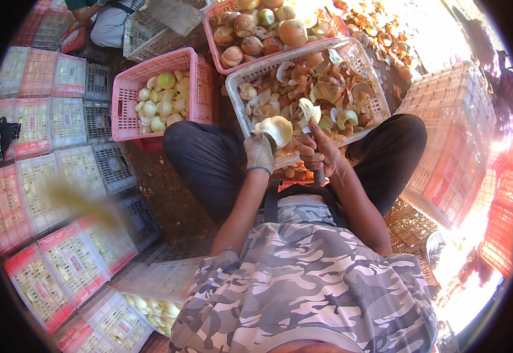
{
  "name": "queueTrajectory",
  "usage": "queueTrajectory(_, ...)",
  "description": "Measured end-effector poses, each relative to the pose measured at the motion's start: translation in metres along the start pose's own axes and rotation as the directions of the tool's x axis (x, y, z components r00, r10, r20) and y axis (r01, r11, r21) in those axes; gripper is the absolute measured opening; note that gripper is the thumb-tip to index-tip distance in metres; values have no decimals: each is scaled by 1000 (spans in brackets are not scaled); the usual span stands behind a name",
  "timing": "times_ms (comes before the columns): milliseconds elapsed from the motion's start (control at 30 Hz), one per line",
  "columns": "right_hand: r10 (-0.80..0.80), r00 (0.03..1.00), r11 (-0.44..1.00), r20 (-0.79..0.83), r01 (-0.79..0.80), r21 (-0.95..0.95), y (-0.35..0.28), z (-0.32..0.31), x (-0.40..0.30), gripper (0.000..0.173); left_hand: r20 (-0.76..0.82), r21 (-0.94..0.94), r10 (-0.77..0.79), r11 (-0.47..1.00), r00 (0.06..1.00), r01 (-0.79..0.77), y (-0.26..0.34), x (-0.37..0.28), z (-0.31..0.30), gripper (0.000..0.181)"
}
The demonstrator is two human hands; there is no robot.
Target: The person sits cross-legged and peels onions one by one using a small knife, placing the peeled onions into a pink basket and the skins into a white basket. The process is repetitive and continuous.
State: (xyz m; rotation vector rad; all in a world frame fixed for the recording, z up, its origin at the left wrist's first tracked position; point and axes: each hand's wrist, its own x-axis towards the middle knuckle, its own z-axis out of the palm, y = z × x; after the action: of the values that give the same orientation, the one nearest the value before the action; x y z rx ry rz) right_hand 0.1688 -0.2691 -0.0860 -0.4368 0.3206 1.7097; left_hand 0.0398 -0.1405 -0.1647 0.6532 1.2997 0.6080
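Note:
My left hand (260, 151), in a knitted work glove with a blue cuff edge, grips a pale, mostly peeled onion (278, 131). Bare, my right hand (317, 152) is closed around the dark handle of a knife (319, 176), thumb extended upward; a piece of pale onion layer (308, 112) lies at the thumb tip. The blade is mostly hidden. Both hands are over the near edge of a white plastic crate (234, 95) filled with onion skins (327, 88). Left of it, a pink crate (119, 106) holds peeled onions (163, 103).
A pink crate (216, 57) of unpeeled onions (252, 26) stands beyond the white one. Stacked crates (450, 110) rise at the right; rows of filled crates (69, 167) line the left. Another person (108, 26) sits at the upper left. Loose skins (384, 35) cover ground at the upper right.

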Motion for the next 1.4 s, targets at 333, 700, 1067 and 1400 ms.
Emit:
queueTrajectory(333, -708, 589, 508, -390, 43, -860, -12, -20, -2, 34, 349, -180, -32, 979, 937, 100, 12, -11, -4, 35)
queueTrajectory(700, -630, 759, -8, 166, 207, -978, 1, 34, -27, 47, 452, 70, -109, 994, 885, 87, 57, -53, -2, 28)
queueTrajectory(1067, -594, 797, 98, 110, 208, -973, 3, 32, -30, 31, 584, 37, -100, 995, 806, 96, 63, -54, -15, 29)
queueTrajectory(1400, -501, 862, 322, -77, 103, -941, -2, 54, -44, 32, 622, 62, -161, 986, 767, 156, 64, -48, -22, 36)
